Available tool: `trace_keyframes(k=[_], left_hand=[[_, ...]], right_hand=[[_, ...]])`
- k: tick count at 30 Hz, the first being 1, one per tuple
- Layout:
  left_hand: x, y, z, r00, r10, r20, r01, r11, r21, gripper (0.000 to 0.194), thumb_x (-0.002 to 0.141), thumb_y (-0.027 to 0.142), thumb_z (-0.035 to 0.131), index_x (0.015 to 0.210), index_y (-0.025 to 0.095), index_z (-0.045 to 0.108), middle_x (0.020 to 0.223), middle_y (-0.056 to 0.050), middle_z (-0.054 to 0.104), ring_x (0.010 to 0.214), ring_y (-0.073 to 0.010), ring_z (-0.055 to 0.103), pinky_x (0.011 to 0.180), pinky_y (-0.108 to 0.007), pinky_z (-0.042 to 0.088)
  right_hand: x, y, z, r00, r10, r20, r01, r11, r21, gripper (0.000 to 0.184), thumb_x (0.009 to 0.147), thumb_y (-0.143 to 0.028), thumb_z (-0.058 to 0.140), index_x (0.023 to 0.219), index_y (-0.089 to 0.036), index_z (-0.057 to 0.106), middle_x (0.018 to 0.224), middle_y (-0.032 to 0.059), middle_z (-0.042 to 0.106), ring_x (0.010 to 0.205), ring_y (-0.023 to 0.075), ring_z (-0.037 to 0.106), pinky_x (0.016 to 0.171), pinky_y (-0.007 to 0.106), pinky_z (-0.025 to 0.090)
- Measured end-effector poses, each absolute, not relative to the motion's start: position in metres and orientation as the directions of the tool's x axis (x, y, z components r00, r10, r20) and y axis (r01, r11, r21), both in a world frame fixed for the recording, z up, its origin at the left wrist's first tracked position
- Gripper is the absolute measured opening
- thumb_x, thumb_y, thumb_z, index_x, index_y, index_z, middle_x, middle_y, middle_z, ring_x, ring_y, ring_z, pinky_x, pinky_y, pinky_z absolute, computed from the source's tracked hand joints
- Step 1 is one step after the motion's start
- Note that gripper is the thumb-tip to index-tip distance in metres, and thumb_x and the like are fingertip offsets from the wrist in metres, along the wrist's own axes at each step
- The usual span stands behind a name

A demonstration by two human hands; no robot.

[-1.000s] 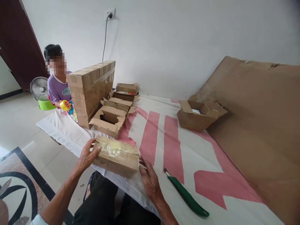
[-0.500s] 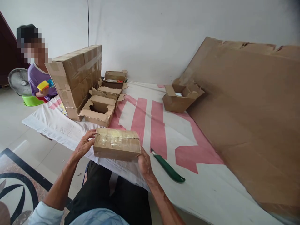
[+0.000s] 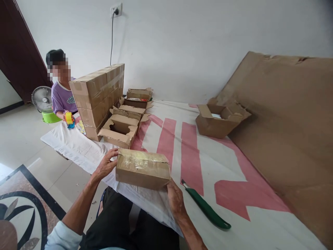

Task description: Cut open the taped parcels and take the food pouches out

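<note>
A closed cardboard box [image 3: 142, 175] with clear tape across its top is held between my two hands at the table's front edge. My left hand [image 3: 107, 164] grips its left end, fingers on the upper corner. At the lower right corner, my right hand [image 3: 175, 198] presses against the other end; some of its fingers are hidden behind the box. Just right of that hand lies a green-handled cutter knife [image 3: 208, 210], blade pointing away from me. Beyond the held box stands an open cardboard box [image 3: 118, 139] with its flaps up.
Stacked taped boxes [image 3: 97, 100] stand at the left, beside more open boxes [image 3: 137, 99]. Another open box [image 3: 215, 126] sits at the right against a large cardboard sheet [image 3: 283, 139]. A person [image 3: 62, 93] at the far left holds a yellow and blue toy-like object [image 3: 69, 119].
The whole view has shifted, so things appear farther right and lower. Both hands still hold the box. The other person's hand with the yellow and blue object has lowered toward the table.
</note>
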State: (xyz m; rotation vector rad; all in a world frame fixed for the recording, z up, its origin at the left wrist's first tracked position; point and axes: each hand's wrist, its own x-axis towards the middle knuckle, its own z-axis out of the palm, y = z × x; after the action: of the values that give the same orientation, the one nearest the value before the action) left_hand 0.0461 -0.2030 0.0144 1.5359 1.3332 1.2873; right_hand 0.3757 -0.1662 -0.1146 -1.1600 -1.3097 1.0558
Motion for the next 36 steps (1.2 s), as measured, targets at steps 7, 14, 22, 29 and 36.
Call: trace_keyframes(k=[7, 14, 22, 29, 36], left_hand=[[0.051, -0.184, 0.011, -0.067, 0.972, 0.223, 0.275, -0.197, 0.941, 0.048, 0.091, 0.067, 0.086, 0.11, 0.023, 0.086, 0.158, -0.018, 0.065, 0.156, -0.0403, 0.057, 0.118, -0.048, 0.057], [0.046, -0.178, 0.008, -0.042, 0.975, 0.219, 0.255, -0.201, 0.946, 0.055, 0.091, 0.071, 0.085, 0.12, 0.024, 0.087, 0.164, -0.017, 0.063, 0.16, -0.0397, 0.052, 0.119, -0.047, 0.057], [0.036, -0.172, 0.013, 0.041, 0.973, 0.226, 0.238, -0.229, 0.944, 0.059, 0.091, 0.072, 0.086, 0.125, 0.024, 0.087, 0.162, -0.017, 0.064, 0.16, -0.0387, 0.053, 0.122, -0.046, 0.054], [0.034, -0.172, 0.015, 0.063, 0.974, 0.218, 0.237, -0.227, 0.945, 0.051, 0.091, 0.061, 0.087, 0.128, 0.025, 0.086, 0.164, -0.016, 0.063, 0.161, -0.038, 0.052, 0.125, -0.046, 0.052], [0.043, -0.171, 0.025, 0.018, 0.975, 0.223, 0.268, -0.22, 0.938, 0.033, 0.094, 0.046, 0.081, 0.118, 0.025, 0.089, 0.157, -0.011, 0.071, 0.156, -0.036, 0.057, 0.131, -0.048, 0.046]], right_hand=[[0.373, -0.153, -0.11, -0.01, 0.983, 0.181, 0.086, 0.181, -0.98, 0.062, 0.101, -0.074, 0.054, 0.12, -0.024, 0.085, 0.108, 0.0113, 0.085, 0.115, 0.0363, 0.075, 0.106, 0.054, 0.063], [0.39, -0.166, -0.092, 0.069, 0.957, 0.281, 0.26, 0.255, -0.931, 0.052, 0.105, -0.062, 0.053, 0.128, -0.022, 0.078, 0.129, 0.0153, 0.08, 0.123, 0.0337, 0.072, 0.115, 0.056, 0.057], [0.481, -0.176, -0.1, 0.052, 0.895, 0.443, 0.812, 0.22, -0.54, 0.042, 0.101, -0.055, 0.059, 0.121, -0.022, 0.076, 0.125, 0.0211, 0.074, 0.121, 0.041, 0.063, 0.11, 0.06, 0.053], [0.512, -0.189, -0.127, 0.041, 0.95, 0.309, 0.896, 0.101, -0.432, 0.033, 0.098, -0.047, 0.058, 0.112, -0.022, 0.074, 0.108, 0.0173, 0.07, 0.104, 0.0382, 0.06, 0.094, 0.053, 0.053], [0.502, -0.184, -0.094, 0.241, 0.951, 0.196, 0.679, -0.021, -0.733, 0.039, 0.098, -0.057, 0.051, 0.106, -0.023, 0.069, 0.093, 0.011, 0.072, 0.089, 0.0326, 0.064, 0.081, 0.046, 0.054]])
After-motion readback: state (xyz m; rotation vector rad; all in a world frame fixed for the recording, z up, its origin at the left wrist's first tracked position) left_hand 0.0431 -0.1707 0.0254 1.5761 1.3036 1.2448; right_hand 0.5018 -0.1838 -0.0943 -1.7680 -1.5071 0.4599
